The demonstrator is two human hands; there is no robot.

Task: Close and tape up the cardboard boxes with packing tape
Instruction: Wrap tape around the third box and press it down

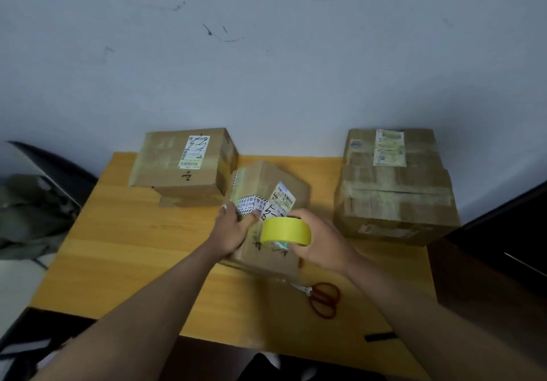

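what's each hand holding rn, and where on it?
Right hand grips the yellow tape roll around its rim. Left hand grips the middle box at its near-left edge.

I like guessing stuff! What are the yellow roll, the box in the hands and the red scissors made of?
Yellow roll: probably matte paper tape, dull with no shine. Middle box: brown cardboard, matte, with paper labels and pale tape strips. Red scissors: handles look like plastic; the blades look like pale metal but are blurred.
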